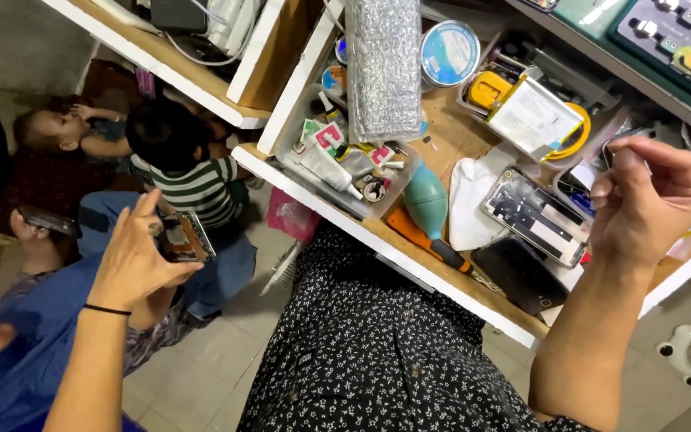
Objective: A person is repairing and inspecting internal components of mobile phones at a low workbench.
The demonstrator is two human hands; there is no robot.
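Opened phone body with a copper-brown frame sits in the left hand, out to the left of the counter and over the tiled floor; the fingers are stretched up and the thumb presses on the phone's edge. A thin black band lies around that wrist. The right hand is raised above the right end of the counter, its fingers curled together in a loose fist; I cannot tell if something small is pinched in it. On the wooden counter below it lie an open phone with silver inner parts, a dark flat phone, a white cloth, a teal rubber air blower and an orange-handled screwdriver. A clear plastic tray with tubes and small parts stands at the counter's left end, and a bubble-wrap packet rests over it. Other people sit on the floor at the left.
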